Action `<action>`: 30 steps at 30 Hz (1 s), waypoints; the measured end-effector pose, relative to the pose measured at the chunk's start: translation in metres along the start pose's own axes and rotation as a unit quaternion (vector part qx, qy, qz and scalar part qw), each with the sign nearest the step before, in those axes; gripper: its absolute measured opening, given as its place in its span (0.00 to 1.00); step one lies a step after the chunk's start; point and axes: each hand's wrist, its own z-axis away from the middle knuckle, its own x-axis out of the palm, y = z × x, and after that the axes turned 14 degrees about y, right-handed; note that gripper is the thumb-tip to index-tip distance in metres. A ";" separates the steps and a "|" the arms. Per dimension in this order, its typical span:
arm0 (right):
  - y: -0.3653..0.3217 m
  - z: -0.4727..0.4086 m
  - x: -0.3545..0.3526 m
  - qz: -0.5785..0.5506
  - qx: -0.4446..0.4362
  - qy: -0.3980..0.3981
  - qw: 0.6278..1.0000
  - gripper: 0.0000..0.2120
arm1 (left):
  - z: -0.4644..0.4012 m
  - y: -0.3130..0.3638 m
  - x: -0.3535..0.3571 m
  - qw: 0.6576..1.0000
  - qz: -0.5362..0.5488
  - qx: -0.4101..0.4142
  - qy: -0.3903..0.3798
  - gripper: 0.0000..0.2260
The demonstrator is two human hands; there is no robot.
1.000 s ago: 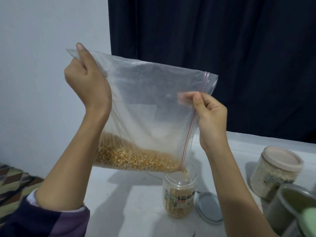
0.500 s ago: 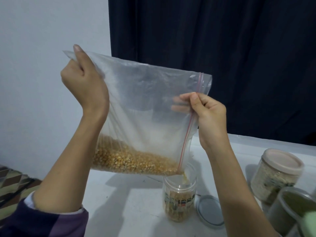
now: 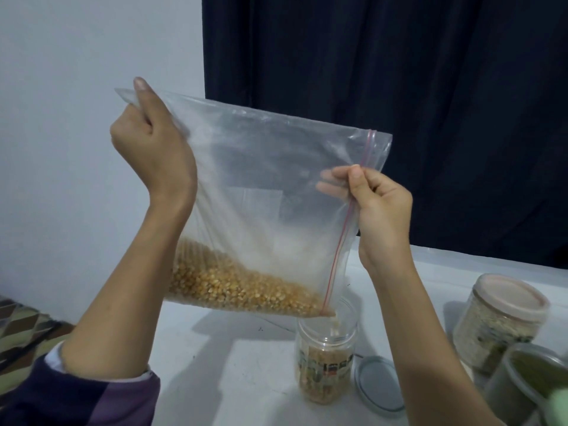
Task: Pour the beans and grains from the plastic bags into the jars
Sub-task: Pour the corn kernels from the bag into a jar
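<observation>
Pale wall (image 3: 92, 41), dark curtain (image 3: 399, 72), white table (image 3: 230, 364).

The green-filled jar (image 3: 528, 392) below the right-hand fingers (image 3: 353, 179) is cut off by the frame's edge; the open jar's label (image 3: 325, 367) is too blurred to read.

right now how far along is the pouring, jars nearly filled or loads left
Done: the capped jar at right looks filled. In hand: left hand and right hand tilt the plastic bag, kernels trickling into the open jar, roughly half full. Left: most kernels, then its lid.
</observation>
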 end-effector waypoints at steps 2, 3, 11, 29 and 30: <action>-0.002 -0.001 0.002 0.004 0.004 -0.015 1.000 0.11 | -0.001 0.001 0.000 1.000 0.001 0.005 0.001 0.23; -0.003 -0.001 0.003 0.006 0.009 -0.022 1.000 0.11 | -0.002 0.001 0.000 1.000 0.001 0.007 0.002 0.23; -0.006 -0.001 0.009 -0.001 -0.002 -0.010 1.000 0.11 | -0.011 0.004 0.003 1.000 0.009 0.012 0.012 0.23; -0.004 -0.001 0.013 -0.015 -0.001 -0.022 1.000 0.12 | -0.014 0.000 0.008 1.000 0.006 0.019 0.009 0.23; -0.003 -0.001 0.013 -0.018 -0.001 -0.009 1.000 0.12 | -0.014 0.001 0.009 1.000 0.008 0.021 0.007 0.23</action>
